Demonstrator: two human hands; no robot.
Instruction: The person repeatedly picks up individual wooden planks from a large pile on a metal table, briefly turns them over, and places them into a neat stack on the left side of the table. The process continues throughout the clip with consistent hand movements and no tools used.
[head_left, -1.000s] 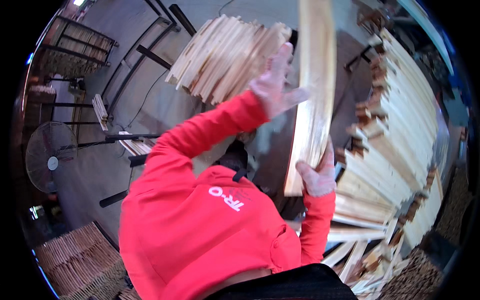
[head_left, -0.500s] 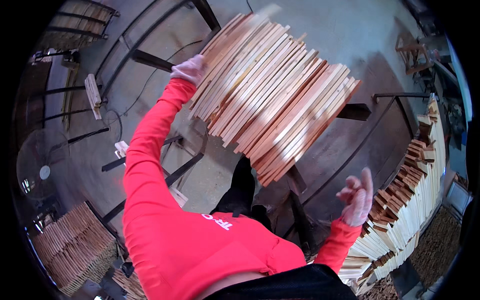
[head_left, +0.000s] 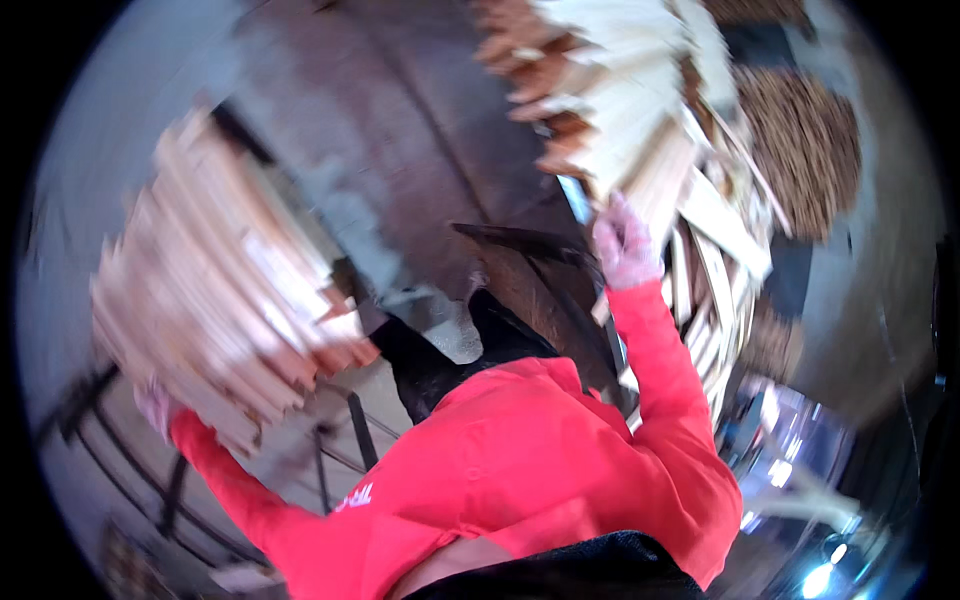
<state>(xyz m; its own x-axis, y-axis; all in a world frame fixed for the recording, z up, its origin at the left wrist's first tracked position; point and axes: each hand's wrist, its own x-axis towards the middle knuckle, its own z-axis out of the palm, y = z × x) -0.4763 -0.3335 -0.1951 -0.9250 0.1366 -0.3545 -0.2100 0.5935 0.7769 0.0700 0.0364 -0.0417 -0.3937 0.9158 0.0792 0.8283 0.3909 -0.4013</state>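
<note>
A row of wooden slats (head_left: pixel 215 270), reddish and pale, lies side by side at the left, smeared by motion. My left hand (head_left: pixel 155 408) is against its near left edge; the fingers are blurred and partly hidden. On the right, my right hand (head_left: pixel 628 250) has its fingers closed over a pale wooden slat (head_left: pixel 660 185). That slat lies at the near end of a long pile of wooden slats (head_left: pixel 625 80), whose ends are uneven and reddish-brown. More loose slats (head_left: pixel 710 270) lie at angles beside my right forearm.
Dark metal bars (head_left: pixel 175 490) stand below the left row, and another dark bar (head_left: pixel 520 240) juts out before my legs. A brown stack of wood pieces (head_left: pixel 800 145) sits beyond the pile at the right. Bright lights and a shiny object (head_left: pixel 790 450) show at lower right.
My view has swung right, so the slat row now appears at the left and the long pile ahead on the right. My right hand has gone from raised in the air to a slat.
</note>
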